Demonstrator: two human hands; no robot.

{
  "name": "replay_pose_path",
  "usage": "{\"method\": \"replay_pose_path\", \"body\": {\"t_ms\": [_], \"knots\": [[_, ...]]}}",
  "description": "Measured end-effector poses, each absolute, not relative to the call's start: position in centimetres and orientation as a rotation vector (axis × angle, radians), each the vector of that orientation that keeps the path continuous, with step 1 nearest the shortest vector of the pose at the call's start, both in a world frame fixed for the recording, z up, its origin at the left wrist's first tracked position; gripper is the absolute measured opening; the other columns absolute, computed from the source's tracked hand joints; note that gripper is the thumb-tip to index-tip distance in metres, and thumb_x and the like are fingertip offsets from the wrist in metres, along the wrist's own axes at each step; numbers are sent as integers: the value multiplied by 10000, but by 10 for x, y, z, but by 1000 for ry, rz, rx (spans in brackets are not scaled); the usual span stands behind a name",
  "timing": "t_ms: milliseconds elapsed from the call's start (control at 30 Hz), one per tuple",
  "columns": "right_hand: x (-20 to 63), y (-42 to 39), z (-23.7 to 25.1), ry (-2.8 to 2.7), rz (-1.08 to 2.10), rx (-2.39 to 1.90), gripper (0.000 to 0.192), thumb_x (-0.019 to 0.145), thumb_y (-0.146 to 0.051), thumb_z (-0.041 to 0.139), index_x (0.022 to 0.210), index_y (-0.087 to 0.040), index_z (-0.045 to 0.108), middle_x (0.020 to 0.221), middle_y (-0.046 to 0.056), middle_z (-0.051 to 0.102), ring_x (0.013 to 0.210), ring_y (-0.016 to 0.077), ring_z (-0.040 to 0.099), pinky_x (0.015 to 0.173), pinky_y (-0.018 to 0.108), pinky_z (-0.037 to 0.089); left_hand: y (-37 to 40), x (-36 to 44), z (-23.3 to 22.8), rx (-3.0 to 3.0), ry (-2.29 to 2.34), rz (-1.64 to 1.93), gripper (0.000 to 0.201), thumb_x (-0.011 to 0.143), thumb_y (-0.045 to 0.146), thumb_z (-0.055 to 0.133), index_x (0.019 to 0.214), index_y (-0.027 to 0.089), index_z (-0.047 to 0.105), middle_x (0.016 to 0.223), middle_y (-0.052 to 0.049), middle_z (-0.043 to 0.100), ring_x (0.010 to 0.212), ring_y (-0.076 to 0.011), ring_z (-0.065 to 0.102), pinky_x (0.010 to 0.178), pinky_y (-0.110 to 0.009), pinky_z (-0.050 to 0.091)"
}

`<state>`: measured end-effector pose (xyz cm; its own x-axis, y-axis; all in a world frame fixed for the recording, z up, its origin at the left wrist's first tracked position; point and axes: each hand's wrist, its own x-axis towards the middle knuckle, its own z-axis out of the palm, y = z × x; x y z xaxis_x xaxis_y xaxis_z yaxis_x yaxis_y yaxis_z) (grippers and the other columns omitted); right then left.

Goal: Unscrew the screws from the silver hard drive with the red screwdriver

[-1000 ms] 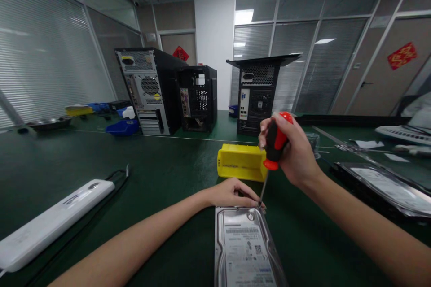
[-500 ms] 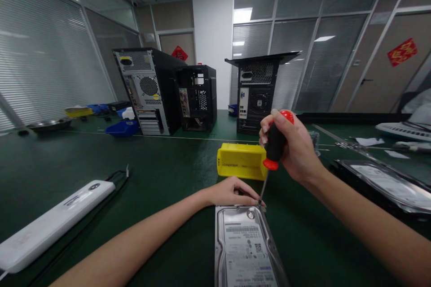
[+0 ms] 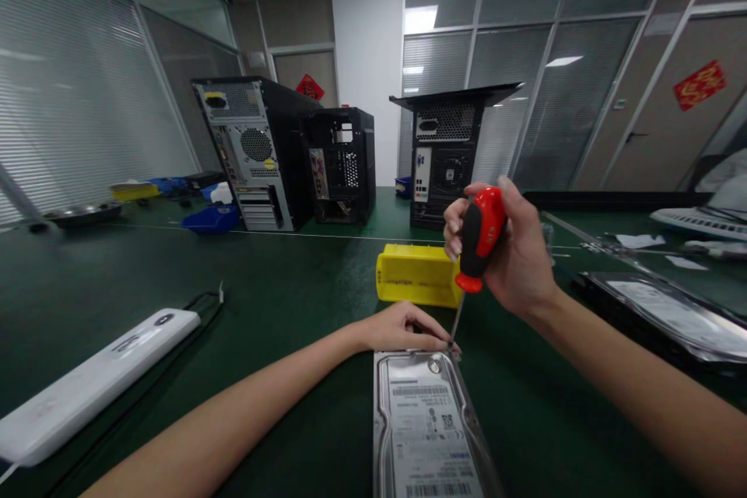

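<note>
A silver hard drive [image 3: 429, 428] with a white printed label lies flat on the green table in front of me. My left hand [image 3: 405, 329] lies across its far edge, thumb and fingers closed at the far right corner. In my right hand [image 3: 517, 249] is a red and black screwdriver [image 3: 480, 237], its shaft slanting down to that corner. The fingers wrap the handle, while the thumb is raised along its right side. Where the tip meets the drive, my left fingertips partly hide it.
A yellow bin [image 3: 417, 276] stands just beyond my hands. Behind it are a large computer case [image 3: 257, 156], a smaller case [image 3: 344, 163] and a third one [image 3: 447, 156]. A white power strip [image 3: 99, 381] lies left; another hard drive [image 3: 677, 311] lies right.
The screwdriver handle has turned, now showing its red side, and my right thumb has shifted off its top. My left hand and the hard drive keep their places.
</note>
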<state>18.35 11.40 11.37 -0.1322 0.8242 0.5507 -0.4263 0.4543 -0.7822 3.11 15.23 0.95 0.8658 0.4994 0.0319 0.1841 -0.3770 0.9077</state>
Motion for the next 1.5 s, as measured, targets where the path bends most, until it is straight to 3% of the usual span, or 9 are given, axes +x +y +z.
{"method": "replay_pose_path", "body": {"t_ms": [200, 400, 533, 767, 967, 1067, 1233, 1500], "knots": [[183, 113, 113, -1350, 1079, -540, 385, 766, -567, 622, 733, -201, 507, 556, -34, 507, 482, 95, 448, 425, 198, 387, 152, 31, 11, 1952, 497, 368, 203, 865, 209, 619, 1027, 145, 722, 1000, -67, 730, 863, -142, 662, 747, -220, 495], [185, 115, 111, -1313, 1176, -430, 331, 828, -518, 579, 857, -188, 594, 787, 3, 597, 599, 107, 554, 527, 222, 488, 153, 30, 9, 1945, 444, 380, 204, 871, 206, 616, 1029, 125, 718, 1013, -80, 726, 912, -155, 660, 817, -236, 484], [182, 115, 110, -1312, 1198, -386, 364, 851, -560, 519, 935, -210, 568, 731, -10, 578, 559, 106, 534, 508, 228, 482, 153, 29, 10, 1947, 428, 384, 209, 876, 227, 617, 1034, 132, 715, 1003, -78, 726, 891, -155, 660, 791, -237, 491], [181, 115, 109, -1336, 1088, -462, 265, 778, -394, 686, 821, -213, 496, 721, -44, 545, 529, 75, 486, 450, 178, 422, 153, 30, 10, 1926, 437, 362, 223, 883, 223, 608, 1060, 130, 707, 1034, -75, 718, 921, -151, 655, 808, -228, 483], [182, 115, 109, -1315, 1260, -399, 367, 829, -536, 555, 932, -188, 608, 782, 0, 570, 595, 99, 521, 521, 217, 467, 152, 30, 11, 1945, 467, 357, 212, 882, 199, 605, 1048, 119, 710, 988, -74, 727, 886, -144, 653, 778, -218, 483], [180, 113, 109, -1321, 1219, -408, 369, 818, -566, 560, 928, -214, 567, 706, -21, 560, 515, 91, 482, 462, 214, 411, 153, 30, 10, 1950, 466, 368, 212, 874, 204, 615, 1045, 122, 711, 998, -74, 725, 876, -141, 653, 763, -215, 485], [178, 112, 110, -1368, 1162, -490, 454, 704, -613, 665, 756, -221, 441, 569, -60, 477, 415, 71, 391, 375, 204, 293, 155, 30, 8, 1961, 460, 362, 224, 881, 241, 615, 1057, 139, 709, 1015, -71, 722, 901, -149, 654, 766, -222, 490], [177, 114, 105, -1352, 1154, -423, 434, 765, -644, 581, 813, -230, 463, 682, -40, 530, 466, 78, 439, 373, 192, 347, 154, 30, 8, 1932, 451, 366, 234, 870, 253, 629, 1053, 133, 711, 1049, -86, 716, 928, -167, 659, 809, -248, 494]]}}
